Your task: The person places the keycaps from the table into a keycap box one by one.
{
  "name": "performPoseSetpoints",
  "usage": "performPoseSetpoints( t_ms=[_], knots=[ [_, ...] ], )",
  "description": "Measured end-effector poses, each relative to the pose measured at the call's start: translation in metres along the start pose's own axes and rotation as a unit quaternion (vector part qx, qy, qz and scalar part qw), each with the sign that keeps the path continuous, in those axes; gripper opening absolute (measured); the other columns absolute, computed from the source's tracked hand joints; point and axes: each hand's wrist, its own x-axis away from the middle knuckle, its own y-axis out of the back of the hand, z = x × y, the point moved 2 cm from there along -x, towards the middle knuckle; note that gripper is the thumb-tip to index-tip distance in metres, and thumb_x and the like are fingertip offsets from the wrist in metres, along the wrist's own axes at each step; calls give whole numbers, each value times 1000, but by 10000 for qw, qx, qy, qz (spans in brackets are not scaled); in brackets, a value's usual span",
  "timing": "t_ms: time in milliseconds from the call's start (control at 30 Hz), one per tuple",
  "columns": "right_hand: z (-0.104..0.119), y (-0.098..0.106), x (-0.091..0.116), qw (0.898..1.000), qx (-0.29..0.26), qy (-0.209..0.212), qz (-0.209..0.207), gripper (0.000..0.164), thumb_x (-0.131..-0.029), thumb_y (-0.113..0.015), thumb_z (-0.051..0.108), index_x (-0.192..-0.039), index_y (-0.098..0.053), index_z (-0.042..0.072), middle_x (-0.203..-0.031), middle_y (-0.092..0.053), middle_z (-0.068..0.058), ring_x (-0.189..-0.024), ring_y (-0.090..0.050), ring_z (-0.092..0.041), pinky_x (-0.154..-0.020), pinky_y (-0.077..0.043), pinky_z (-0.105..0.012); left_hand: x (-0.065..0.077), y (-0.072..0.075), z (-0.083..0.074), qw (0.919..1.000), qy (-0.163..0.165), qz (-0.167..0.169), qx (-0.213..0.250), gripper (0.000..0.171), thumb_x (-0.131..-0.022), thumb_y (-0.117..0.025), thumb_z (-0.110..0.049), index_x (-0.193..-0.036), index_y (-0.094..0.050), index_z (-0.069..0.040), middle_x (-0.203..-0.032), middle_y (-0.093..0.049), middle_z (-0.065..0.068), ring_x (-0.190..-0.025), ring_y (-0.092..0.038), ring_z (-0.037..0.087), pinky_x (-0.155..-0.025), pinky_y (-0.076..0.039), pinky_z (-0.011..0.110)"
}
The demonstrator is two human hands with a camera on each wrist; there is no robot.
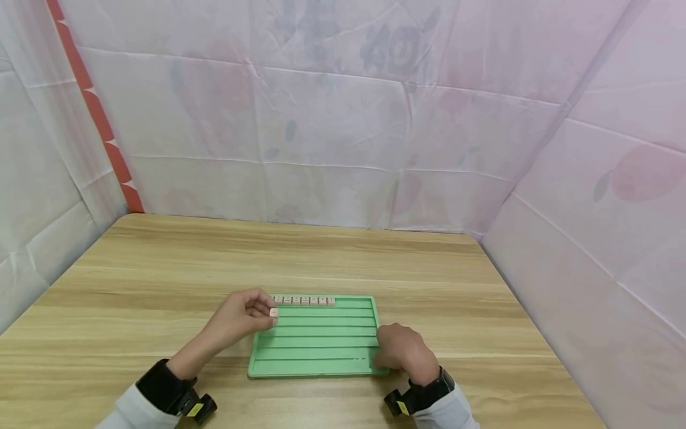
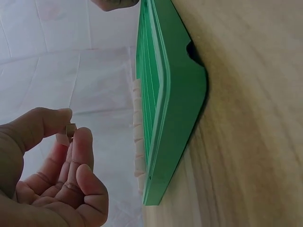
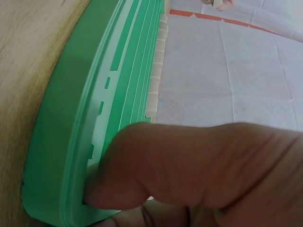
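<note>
A green ridged tray [image 1: 316, 341] lies on the table, with a row of small pale lettered tiles [image 1: 305, 301] along its far edge. My left hand [image 1: 243, 316] pinches one more such tile [image 1: 274, 312] between thumb and fingertips, raised over the tray's left side. In the left wrist view this tile [image 2: 66, 134] shows edge-on between the fingertips. At the near right corner, my right hand [image 1: 405, 351] grips the tray, its thumb [image 3: 118, 177] bent down inside the rim. The other fingers are mostly hidden behind that thumb.
The wooden table [image 1: 177, 256] extends around the tray on all sides. Pale printed sheets [image 1: 321, 119] hang behind it and at both sides, with a red strip [image 1: 96, 110] at the back left. Each wrist wears a black strap with a camera [image 1: 200, 408].
</note>
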Motion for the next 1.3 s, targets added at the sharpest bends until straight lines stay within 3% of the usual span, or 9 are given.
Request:
performPoseSetpoints(
  t_ms=[367,867,1300],
  knots=[
    [1,0,0,10000,0,14,-32,10,-64,-61,1,-64,-53,6,-57,-44,-2,-48,-37,-14,-45,-27,-26,-19,-9,-7,9985,-281,121,-456,17,-72,-78,-11,-85,-67,-6,-74,-61,-1,-68,-56,16,-61,-47,29],
    [2,1,1,10000,4,41,-41,9,-64,-60,0,-63,-53,6,-56,-41,-1,-47,-35,-14,-46,-25,-25,-35,-14,-11,9983,77,306,-484,17,-70,-78,-4,-82,-66,-5,-74,-61,0,-69,-58,15,-66,-47,32],
    [1,1,1,10000,22,-21,27,9,-65,-59,1,-63,-53,6,-55,-41,-1,-48,-34,-14,-46,-25,-25,-47,-25,-24,9970,67,582,-504,17,-71,-77,-2,-83,-66,1,-72,-61,1,-68,-58,14,-63,-47,31]
  ],
)
